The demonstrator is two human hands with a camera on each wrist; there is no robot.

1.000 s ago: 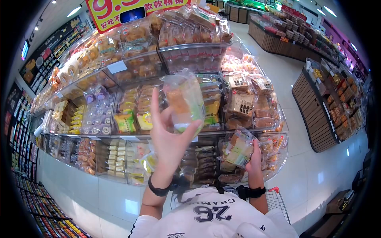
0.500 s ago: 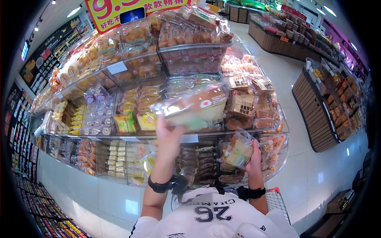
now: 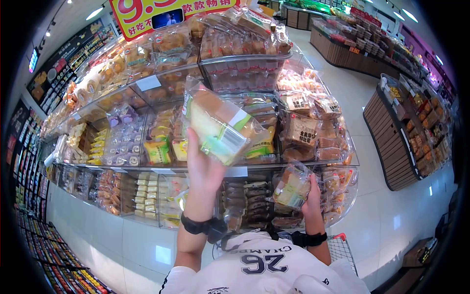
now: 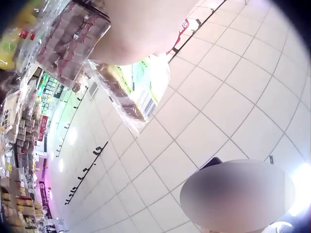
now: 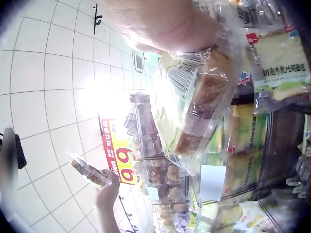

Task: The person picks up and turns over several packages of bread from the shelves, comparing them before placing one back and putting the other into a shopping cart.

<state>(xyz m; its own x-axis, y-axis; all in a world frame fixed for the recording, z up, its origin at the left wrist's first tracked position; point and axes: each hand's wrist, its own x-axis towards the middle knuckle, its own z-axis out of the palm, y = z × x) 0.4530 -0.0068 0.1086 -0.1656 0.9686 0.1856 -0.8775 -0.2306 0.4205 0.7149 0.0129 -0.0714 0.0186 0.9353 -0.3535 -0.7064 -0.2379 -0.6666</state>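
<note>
My left hand holds up a clear-wrapped packet of toast bread by its lower edge, with a green and white label and a barcode facing me. It hangs over the middle shelf of the bread display. Lower on the right, my right hand grips a second packet of toast bread, fingers partly hidden behind it. In the right wrist view this bread packet shows its barcode and browned crust close up. The left wrist view has the other packet under the left hand.
Tiered clear bins of wrapped breads and cakes curve around in front. A red and yellow price sign stands at the top. To the right is a wood-sided display island. A shopping cart's corner shows beside the body.
The left hand has turned its bread packet over, from upright to flat, then tilted with the barcode towards me. The right hand has stayed nearly still with its packet.
</note>
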